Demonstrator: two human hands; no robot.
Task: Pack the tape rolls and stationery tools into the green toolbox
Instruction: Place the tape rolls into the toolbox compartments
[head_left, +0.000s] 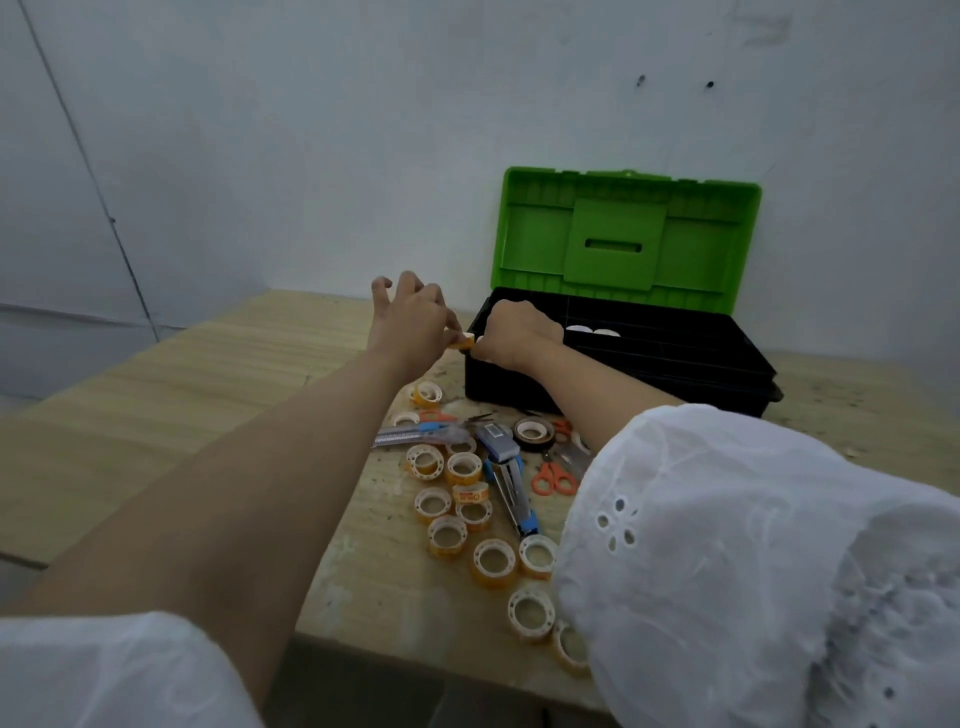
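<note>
While the green toolbox (623, 384) stands open at the far side of the table (208, 389), both hands meet at its front left corner. The left hand (410, 322) pinches a small orange tape roll (464, 341), its other fingers spread. The right hand (514, 332) is curled, seemingly pinching the same roll. Loose tape rolls (463, 467) and scissors (555, 475) lie nearer the person.

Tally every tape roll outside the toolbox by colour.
Yellow tape rolls on the table: 13
Held yellow roll, left hand and right hand: 1
Black tape roll: 1
Total: 15; the sleeve may hide more.
</note>
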